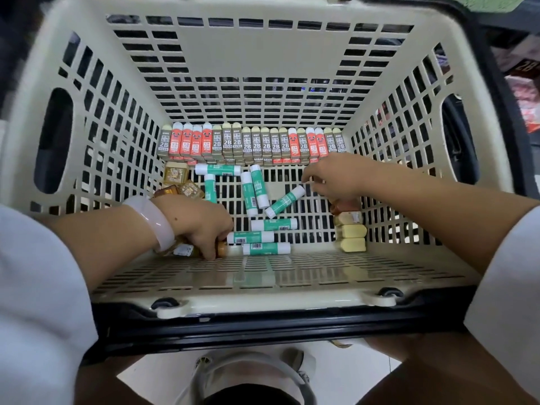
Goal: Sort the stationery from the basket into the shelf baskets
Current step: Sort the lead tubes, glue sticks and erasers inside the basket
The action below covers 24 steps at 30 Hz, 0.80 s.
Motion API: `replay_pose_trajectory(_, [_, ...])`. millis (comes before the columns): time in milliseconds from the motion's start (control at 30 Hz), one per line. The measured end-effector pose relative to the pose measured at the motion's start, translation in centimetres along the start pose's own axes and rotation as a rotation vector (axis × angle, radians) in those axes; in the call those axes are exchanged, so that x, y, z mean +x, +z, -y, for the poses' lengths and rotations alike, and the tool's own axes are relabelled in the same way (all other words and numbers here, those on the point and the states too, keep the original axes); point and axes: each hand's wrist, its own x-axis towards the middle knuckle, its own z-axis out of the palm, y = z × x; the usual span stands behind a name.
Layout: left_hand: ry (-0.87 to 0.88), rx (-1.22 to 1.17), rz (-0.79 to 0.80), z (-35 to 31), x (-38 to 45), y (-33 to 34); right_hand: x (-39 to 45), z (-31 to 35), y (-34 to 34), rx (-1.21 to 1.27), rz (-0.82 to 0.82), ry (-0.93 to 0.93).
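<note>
A cream slatted basket (263, 54) fills the view. Along its far wall stands a row of erasers (251, 143) in grey "2B" and red sleeves. Several green-and-white glue sticks (254, 188) lie loose on the floor of the basket. My left hand (201, 226), with a white bangle at the wrist, reaches down at the near left, its fingers curled round a small amber item (220, 248). My right hand (336, 176) hovers over the right side, fingertips bent just above one tilted glue stick (285, 201), holding nothing that I can see.
Amber packets (175, 173) sit in the left corner. Yellow and brown blocks (352, 230) are stacked along the right wall. The basket's black handle (263, 325) runs across the near rim. Dark shelving with packaged goods (523, 83) shows at the far right.
</note>
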Motion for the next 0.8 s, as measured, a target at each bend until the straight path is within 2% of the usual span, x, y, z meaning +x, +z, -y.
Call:
replay_pose_trajectory(133, [0.022,0.005,-0.01,0.5,0.1,0.1,-0.1,0.1,-0.2,0.032,-0.054,-0.004])
replay_pose_trajectory(233, [0.017,-0.084,0.007,0.7,0.3,0.3,-0.1,0.3,-0.3,0.051,-0.061,-0.018])
replay_pose_trajectory(367, [0.007,-0.18,-0.102,0.8,0.1,-0.3,0.1,0.5,-0.2,0.111,-0.091,-0.057])
replay_pose_trajectory(433, [0.043,-0.39,-0.236,1.0,-0.3,-1.4,0.1,1.2,-0.2,0.265,-0.042,-0.124])
replay_pose_trajectory(533, [0.16,-0.837,-0.501,1.0,-1.3,-3.1,-0.4,2.7,0.0,0.696,0.079,-0.216])
replay_pose_trajectory(633, [0.22,-1.045,-0.631,0.4,-1.7,-3.4,-0.6,2.9,-0.1,0.887,0.008,-0.226])
replay_pose_trajectory(700, [0.199,-0.959,-0.666,0.6,-1.6,-3.3,-0.4,2.3,-0.3,0.781,-0.043,-0.22])
replay_pose_trajectory(767, [0.118,-0.624,-0.643,1.8,-1.6,-3.1,-0.3,1.7,-0.1,0.436,-0.059,-0.238])
replay_pose_trajectory(800, [0.075,-0.426,-0.585,2.7,-1.7,-2.8,-0.3,1.5,0.2,0.284,-0.016,-0.246])
